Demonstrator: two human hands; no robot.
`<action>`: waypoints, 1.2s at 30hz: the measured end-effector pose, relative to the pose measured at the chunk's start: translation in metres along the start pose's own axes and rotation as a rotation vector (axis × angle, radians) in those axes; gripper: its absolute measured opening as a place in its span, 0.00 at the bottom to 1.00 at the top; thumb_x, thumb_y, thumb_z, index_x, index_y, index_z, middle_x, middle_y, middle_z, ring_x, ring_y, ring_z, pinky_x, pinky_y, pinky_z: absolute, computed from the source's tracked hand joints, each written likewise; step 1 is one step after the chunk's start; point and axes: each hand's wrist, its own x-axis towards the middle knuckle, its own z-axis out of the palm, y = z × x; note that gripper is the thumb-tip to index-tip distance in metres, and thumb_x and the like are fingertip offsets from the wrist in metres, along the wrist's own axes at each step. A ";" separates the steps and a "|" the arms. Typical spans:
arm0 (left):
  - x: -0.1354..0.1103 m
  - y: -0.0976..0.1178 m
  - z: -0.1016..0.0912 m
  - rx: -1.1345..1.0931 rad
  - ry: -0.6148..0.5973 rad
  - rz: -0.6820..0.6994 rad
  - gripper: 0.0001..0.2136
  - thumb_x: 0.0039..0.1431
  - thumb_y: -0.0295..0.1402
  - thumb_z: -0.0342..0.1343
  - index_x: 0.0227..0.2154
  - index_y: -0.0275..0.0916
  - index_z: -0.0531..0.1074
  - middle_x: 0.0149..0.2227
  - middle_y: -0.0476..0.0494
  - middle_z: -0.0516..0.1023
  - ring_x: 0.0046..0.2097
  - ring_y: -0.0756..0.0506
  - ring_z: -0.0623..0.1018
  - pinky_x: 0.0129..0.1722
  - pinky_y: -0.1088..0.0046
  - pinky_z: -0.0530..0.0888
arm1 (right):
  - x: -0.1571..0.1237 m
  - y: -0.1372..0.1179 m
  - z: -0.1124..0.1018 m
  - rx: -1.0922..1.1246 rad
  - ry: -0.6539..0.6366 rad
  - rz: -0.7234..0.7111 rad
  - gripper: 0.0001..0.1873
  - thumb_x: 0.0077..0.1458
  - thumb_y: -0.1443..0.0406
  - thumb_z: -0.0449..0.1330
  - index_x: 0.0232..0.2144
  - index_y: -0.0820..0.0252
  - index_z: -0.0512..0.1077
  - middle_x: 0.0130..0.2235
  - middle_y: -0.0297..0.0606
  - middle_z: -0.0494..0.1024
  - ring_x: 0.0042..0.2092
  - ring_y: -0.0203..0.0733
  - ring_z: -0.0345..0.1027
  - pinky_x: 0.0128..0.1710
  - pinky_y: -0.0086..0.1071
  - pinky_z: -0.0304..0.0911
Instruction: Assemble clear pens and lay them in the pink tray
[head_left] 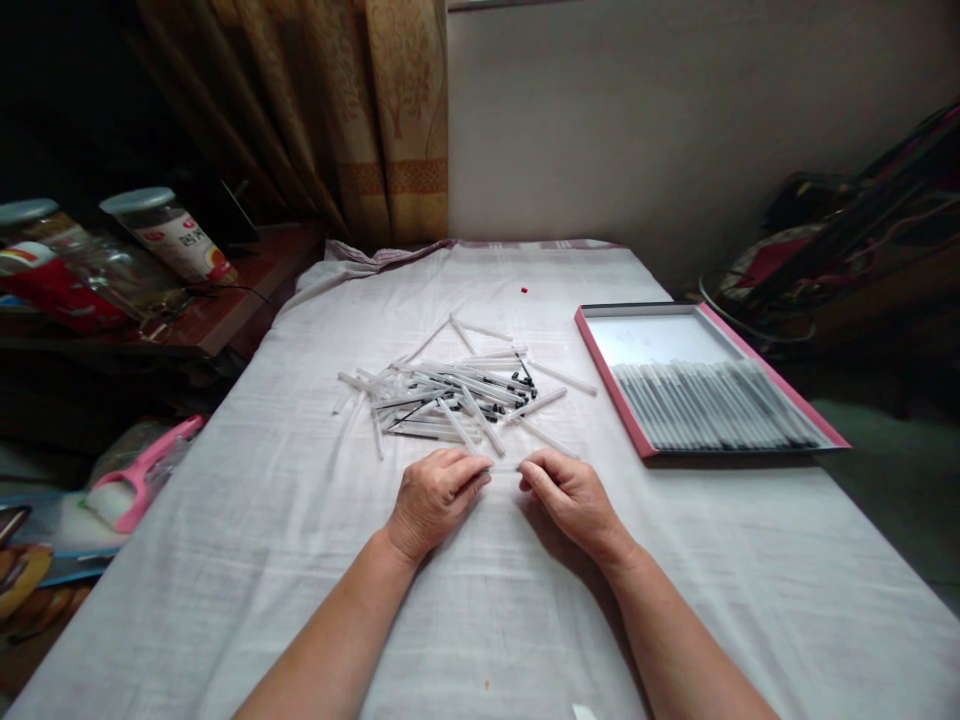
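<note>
A loose pile of clear plastic pens (457, 395) with black tips lies on the white cloth in the middle of the table. Just in front of the pile, my left hand (435, 497) and my right hand (568, 492) meet over a single thin clear pen (504, 467), each pinching one end of it. Both hands rest on the cloth with fingers curled.
A pink-edged shallow box (600, 355) at the right holds a neat row of pens (712, 403). A small red bit (523, 290) lies farther back. Jars (169, 232) stand on a wooden shelf at left, and a pink-handled tool (142, 470) lies below it.
</note>
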 end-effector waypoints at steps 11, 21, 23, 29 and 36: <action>0.000 -0.010 -0.009 -0.092 -0.048 -0.121 0.13 0.66 0.38 0.49 0.30 0.39 0.75 0.29 0.47 0.79 0.32 0.49 0.77 0.33 0.75 0.69 | -0.001 0.002 -0.002 0.114 0.100 0.068 0.17 0.58 0.54 0.56 0.25 0.58 0.72 0.24 0.36 0.76 0.24 0.37 0.67 0.26 0.29 0.63; 0.002 -0.007 -0.004 -0.241 0.006 -0.225 0.08 0.61 0.38 0.56 0.31 0.39 0.73 0.29 0.48 0.74 0.32 0.49 0.73 0.34 0.75 0.68 | 0.003 -0.003 -0.002 0.179 0.150 0.095 0.20 0.55 0.51 0.58 0.23 0.60 0.72 0.23 0.37 0.76 0.23 0.36 0.66 0.25 0.28 0.64; 0.002 -0.007 -0.004 -0.251 -0.003 -0.238 0.08 0.60 0.38 0.56 0.31 0.39 0.72 0.30 0.48 0.74 0.33 0.49 0.73 0.34 0.75 0.68 | 0.003 -0.002 -0.001 0.198 0.150 0.094 0.19 0.55 0.51 0.57 0.23 0.60 0.72 0.24 0.37 0.76 0.24 0.36 0.67 0.25 0.28 0.64; 0.001 -0.003 -0.004 -0.223 -0.073 -0.219 0.08 0.60 0.39 0.57 0.32 0.40 0.73 0.31 0.48 0.76 0.33 0.49 0.73 0.35 0.74 0.68 | 0.001 0.002 0.007 0.222 0.030 0.119 0.18 0.52 0.53 0.60 0.37 0.61 0.75 0.25 0.34 0.76 0.21 0.35 0.66 0.22 0.29 0.63; 0.001 -0.007 -0.005 -0.193 -0.126 -0.161 0.08 0.61 0.38 0.56 0.36 0.41 0.75 0.34 0.46 0.77 0.36 0.47 0.75 0.38 0.73 0.69 | 0.002 -0.001 0.001 0.081 0.029 0.029 0.12 0.50 0.58 0.61 0.31 0.60 0.78 0.30 0.39 0.80 0.31 0.41 0.72 0.31 0.31 0.67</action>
